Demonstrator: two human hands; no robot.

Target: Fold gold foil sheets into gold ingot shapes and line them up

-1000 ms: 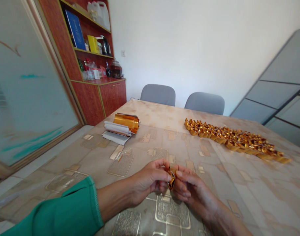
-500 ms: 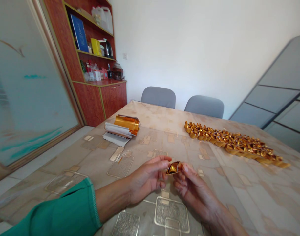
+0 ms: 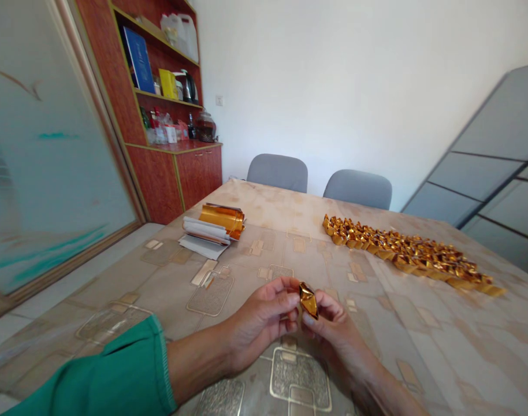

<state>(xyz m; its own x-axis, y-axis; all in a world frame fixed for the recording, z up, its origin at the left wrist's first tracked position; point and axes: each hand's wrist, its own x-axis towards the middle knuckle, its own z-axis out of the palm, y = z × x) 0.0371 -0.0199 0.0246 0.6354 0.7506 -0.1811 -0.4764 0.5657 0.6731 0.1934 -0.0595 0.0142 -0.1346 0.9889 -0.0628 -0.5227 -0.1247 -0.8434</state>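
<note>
Between my hands, above the near part of the table, is a small folded gold foil piece [image 3: 308,301], tilted with its long side running down to the right. The fingertips of my left hand [image 3: 264,312] pinch its left upper side. My right hand [image 3: 333,323] grips it from the right, with the thumb at its lower end. Similar folded gold pieces [image 3: 402,248] stand in long tight rows at the right of the table. A stack of gold and white paper sheets [image 3: 212,230], slightly curled, lies at the left.
The table [image 3: 268,199] has a patterned cover. Two grey chairs [image 3: 277,172] stand at its far side. Behind on the left is a red-brown cabinet [image 3: 160,179] with bottles and a kettle, beside a frosted glass door [image 3: 51,144].
The foil piece has turned from lying nearly level to a steeper tilt. My right hand has shifted its grip, its thumb now lower. My left fingertips have closed onto the piece.
</note>
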